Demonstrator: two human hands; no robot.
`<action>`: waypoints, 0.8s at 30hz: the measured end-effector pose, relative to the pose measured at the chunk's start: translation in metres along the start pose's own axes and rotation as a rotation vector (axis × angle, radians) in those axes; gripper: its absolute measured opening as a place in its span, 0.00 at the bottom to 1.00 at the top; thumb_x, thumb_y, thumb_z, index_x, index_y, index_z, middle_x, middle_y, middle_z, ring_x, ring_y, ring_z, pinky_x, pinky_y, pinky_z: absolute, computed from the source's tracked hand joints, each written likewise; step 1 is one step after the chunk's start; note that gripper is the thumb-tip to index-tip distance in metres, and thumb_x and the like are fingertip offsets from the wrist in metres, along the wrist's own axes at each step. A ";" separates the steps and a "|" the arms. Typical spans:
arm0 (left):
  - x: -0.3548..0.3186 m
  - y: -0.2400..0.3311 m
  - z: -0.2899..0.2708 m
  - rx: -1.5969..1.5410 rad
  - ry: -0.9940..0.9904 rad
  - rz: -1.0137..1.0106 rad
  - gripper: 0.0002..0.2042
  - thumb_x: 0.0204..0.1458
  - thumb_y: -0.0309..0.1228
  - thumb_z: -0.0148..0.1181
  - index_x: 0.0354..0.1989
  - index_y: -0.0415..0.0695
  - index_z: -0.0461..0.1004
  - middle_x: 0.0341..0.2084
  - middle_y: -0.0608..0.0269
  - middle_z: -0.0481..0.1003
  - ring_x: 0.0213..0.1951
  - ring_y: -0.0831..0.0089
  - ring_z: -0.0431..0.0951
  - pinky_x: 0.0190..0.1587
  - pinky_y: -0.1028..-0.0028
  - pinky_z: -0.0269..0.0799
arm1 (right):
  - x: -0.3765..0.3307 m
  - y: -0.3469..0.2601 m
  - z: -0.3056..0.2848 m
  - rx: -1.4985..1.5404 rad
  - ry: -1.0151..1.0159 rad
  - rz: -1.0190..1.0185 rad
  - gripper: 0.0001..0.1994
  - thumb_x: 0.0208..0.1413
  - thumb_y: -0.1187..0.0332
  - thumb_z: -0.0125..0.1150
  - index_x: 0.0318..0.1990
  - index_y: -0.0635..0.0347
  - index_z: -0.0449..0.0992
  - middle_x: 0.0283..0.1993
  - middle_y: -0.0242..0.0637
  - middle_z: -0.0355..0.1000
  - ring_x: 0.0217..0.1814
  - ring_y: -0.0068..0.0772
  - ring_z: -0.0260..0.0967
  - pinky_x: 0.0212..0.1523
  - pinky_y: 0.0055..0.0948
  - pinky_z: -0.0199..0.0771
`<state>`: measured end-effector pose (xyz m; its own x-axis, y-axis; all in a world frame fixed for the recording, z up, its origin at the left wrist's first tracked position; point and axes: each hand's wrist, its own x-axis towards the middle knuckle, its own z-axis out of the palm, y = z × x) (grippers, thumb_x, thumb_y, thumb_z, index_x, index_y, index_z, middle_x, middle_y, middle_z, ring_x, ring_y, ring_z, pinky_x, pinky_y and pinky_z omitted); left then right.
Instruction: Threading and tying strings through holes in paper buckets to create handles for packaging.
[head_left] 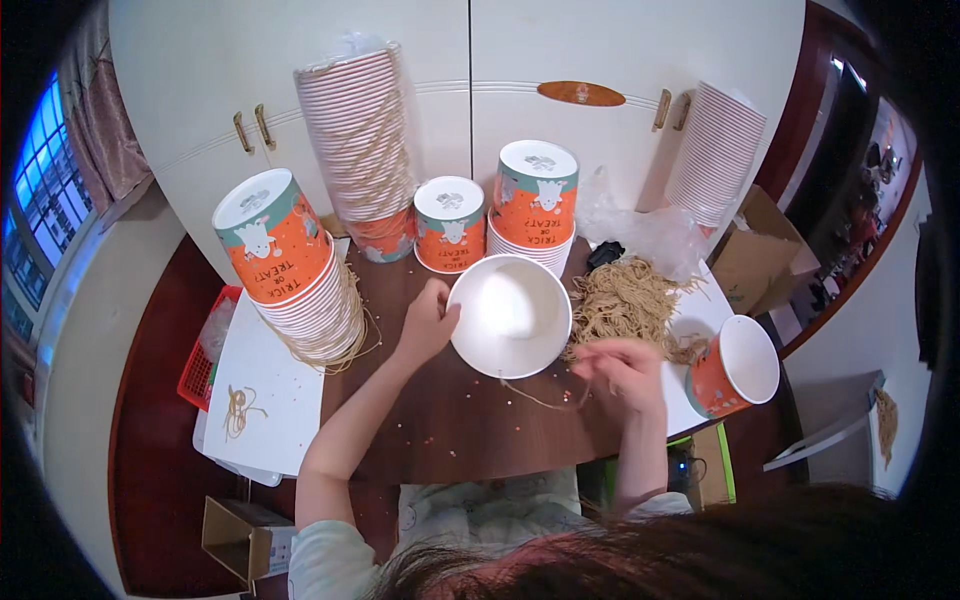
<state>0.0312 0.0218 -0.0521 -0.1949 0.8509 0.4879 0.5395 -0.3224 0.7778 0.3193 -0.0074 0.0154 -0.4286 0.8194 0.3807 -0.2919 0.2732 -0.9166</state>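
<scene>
While our left hand (428, 322) is gripping the rim of the white paper bucket (510, 313) at its left edge, we're seeing straight into the bucket: it's tipped toward us, mouth up, inside plain white & empty, sitting mid-table on the dark wood table (450, 420). Our right hand (622, 368) is pinching a thin tan string (535, 397) w/ fingers closed narrow; the string is trailing left across the tabletop to just below the bucket. Just right of the bucket a loose pile of tan strings (628, 298) is lying, touching or nearly touching the bucket's rim. Behind it, 2 upside-down orange-and-teal buckets are standing: a single one (449, 224) & one topping a short stack (535, 200). At left a taller stack of the same buckets (290, 265) is leaning, w/ string looped round its lower part. A tall plastic-wrapped stack (362, 140) is standing at the back by the white cabinet (480, 60), and another stack (714, 152) is leaning at far right. One more bucket (735, 365) is lying on its side at the right edge, white inside, empty.
</scene>
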 end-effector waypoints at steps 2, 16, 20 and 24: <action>-0.018 -0.007 0.004 0.022 0.046 -0.014 0.10 0.42 0.26 0.56 0.28 0.39 0.60 0.17 0.60 0.64 0.19 0.74 0.65 0.23 0.73 0.62 | 0.027 0.010 0.021 -0.129 -0.041 0.164 0.08 0.50 0.77 0.51 0.36 0.68 0.74 0.32 0.41 0.73 0.28 0.25 0.70 0.30 0.21 0.70; -0.073 -0.030 0.029 -0.685 -0.102 -0.632 0.24 0.44 0.21 0.54 0.52 0.41 0.54 0.43 0.56 0.64 0.40 0.69 0.71 0.34 0.74 0.76 | 0.091 0.123 0.090 -0.500 -0.168 0.068 0.08 0.49 0.67 0.55 0.32 0.62 0.74 0.28 0.41 0.71 0.29 0.34 0.69 0.30 0.29 0.67; -0.072 -0.061 0.021 0.049 0.123 0.006 0.26 0.43 0.21 0.55 0.54 0.42 0.55 0.43 0.55 0.64 0.41 0.71 0.70 0.33 0.78 0.71 | 0.080 0.142 0.089 -0.730 -0.131 -0.070 0.11 0.50 0.63 0.54 0.35 0.62 0.75 0.24 0.37 0.70 0.24 0.25 0.66 0.26 0.27 0.64; -0.054 -0.024 -0.001 -0.025 0.196 0.030 0.16 0.45 0.24 0.56 0.45 0.40 0.67 0.37 0.60 0.69 0.31 0.76 0.72 0.28 0.80 0.67 | 0.071 0.133 0.091 -0.700 -0.184 -0.107 0.11 0.51 0.63 0.53 0.37 0.60 0.75 0.26 0.37 0.71 0.26 0.25 0.67 0.28 0.27 0.65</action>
<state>0.0274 -0.0168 -0.0968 -0.3360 0.7448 0.5765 0.5274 -0.3584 0.7703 0.1717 0.0413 -0.0685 -0.5831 0.6892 0.4302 0.2484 0.6554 -0.7133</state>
